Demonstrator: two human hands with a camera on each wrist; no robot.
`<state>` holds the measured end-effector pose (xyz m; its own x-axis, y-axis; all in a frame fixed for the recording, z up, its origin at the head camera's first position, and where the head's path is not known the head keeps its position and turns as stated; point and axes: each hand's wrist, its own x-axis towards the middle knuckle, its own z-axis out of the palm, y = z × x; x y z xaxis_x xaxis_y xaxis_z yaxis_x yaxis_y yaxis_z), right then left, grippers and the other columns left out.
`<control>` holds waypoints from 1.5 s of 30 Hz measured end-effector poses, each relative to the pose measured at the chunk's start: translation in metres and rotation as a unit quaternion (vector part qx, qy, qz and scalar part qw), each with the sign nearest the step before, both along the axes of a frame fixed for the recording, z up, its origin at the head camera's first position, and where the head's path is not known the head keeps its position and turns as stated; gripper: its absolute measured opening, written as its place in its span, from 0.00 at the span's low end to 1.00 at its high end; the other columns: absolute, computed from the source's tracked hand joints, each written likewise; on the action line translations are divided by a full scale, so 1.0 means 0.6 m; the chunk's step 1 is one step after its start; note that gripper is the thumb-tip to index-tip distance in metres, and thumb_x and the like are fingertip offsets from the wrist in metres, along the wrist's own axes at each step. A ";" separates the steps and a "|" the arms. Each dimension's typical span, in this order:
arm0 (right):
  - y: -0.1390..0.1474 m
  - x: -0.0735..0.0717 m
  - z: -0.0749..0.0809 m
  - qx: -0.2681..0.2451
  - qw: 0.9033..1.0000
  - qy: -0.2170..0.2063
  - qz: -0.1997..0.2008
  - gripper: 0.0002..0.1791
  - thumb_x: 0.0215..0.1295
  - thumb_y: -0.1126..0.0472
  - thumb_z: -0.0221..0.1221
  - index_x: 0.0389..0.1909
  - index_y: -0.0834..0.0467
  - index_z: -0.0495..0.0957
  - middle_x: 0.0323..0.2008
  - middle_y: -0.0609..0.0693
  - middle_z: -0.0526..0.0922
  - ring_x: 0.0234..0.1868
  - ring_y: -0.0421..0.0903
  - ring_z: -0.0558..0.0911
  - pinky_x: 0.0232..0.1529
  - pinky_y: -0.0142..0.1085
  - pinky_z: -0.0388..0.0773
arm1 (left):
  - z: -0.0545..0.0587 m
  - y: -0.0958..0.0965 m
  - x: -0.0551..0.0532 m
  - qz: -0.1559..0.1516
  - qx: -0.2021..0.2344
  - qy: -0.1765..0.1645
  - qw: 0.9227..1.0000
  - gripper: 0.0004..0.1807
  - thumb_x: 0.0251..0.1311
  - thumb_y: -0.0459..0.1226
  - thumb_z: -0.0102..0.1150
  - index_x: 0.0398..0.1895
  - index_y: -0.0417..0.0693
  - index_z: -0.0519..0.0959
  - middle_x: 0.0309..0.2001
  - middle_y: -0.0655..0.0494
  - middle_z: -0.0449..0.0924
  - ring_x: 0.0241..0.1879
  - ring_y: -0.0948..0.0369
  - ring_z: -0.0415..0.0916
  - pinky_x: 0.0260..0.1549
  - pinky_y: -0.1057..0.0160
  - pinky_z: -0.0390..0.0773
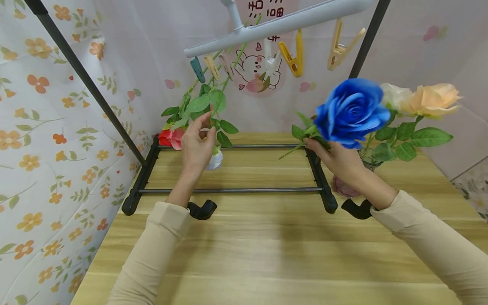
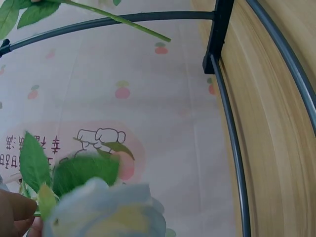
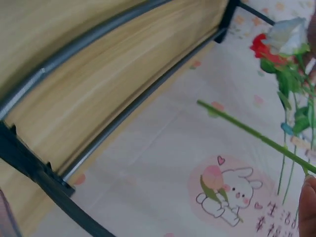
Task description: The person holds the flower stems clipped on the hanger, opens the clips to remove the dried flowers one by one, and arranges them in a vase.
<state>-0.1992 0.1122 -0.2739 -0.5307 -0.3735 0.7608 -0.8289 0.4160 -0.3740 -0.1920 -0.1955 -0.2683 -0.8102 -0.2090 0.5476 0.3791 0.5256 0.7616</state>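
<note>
My left hand [image 1: 196, 146] pinches the stem of a pale white-blue rose [image 1: 214, 160] just by its leaves; the rose hangs bloom down, and in the left wrist view its petals [image 2: 106, 212] look blurred. Beside it hangs a red rose [image 1: 171, 138], head down too. The upper stems run to clothespins [image 1: 211, 67] on a pale blue hanger [image 1: 278, 26]. On the right, my right hand [image 1: 339, 163] grips a blue rose [image 1: 352, 112] by its stem, the cut end pointing left. In the right wrist view that green stem [image 3: 256, 133] sticks out past the fingertips.
A yellow clothespin [image 1: 293, 55] and a cream one [image 1: 345, 44] hang on the hanger's right part. A black rack frame [image 1: 228, 190] stands on the wooden table [image 1: 267, 254]. Behind my right hand, a peach rose [image 1: 434, 99] and a white rose [image 1: 395, 96] stand in a glass vase [image 1: 371, 163].
</note>
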 end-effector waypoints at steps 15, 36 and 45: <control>0.133 0.067 -0.004 -0.245 0.966 -0.056 -0.059 0.09 0.70 0.72 0.52 0.38 0.70 0.80 0.27 0.37 0.84 0.25 0.30 0.82 0.31 0.20 0.78 | 0.001 0.012 0.013 -0.056 0.024 0.021 0.998 0.19 0.62 0.25 0.57 0.56 0.35 0.78 0.41 0.35 0.84 0.33 0.41 0.85 0.28 0.83 0.72; 0.246 0.093 0.002 -0.085 0.934 -0.023 -0.346 0.15 0.74 0.60 0.50 0.27 0.56 0.78 0.21 0.19 0.72 0.24 0.08 0.65 0.33 0.08 0.61 | -0.001 0.022 0.026 -0.075 0.056 0.021 0.995 0.25 0.61 0.24 0.58 0.63 0.38 0.74 0.42 0.36 0.83 0.28 0.82 0.76 0.29 0.81 0.74; 0.231 0.062 -0.022 -0.033 0.932 -0.024 -0.360 0.19 0.71 0.62 0.55 0.33 0.77 0.79 0.17 0.10 0.64 0.22 0.04 0.58 0.29 0.09 0.55 | -0.003 0.020 0.031 -0.081 0.049 0.020 0.995 0.26 0.59 0.25 0.60 0.63 0.39 0.75 0.41 0.37 0.84 0.27 0.83 0.75 0.30 0.81 0.74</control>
<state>-0.1620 0.2505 -0.2868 -0.6598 0.1395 0.7384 -0.3249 0.8331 -0.4477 -0.1735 -0.1835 -0.2700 -0.8149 -0.1322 0.5643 0.4843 0.3795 0.7883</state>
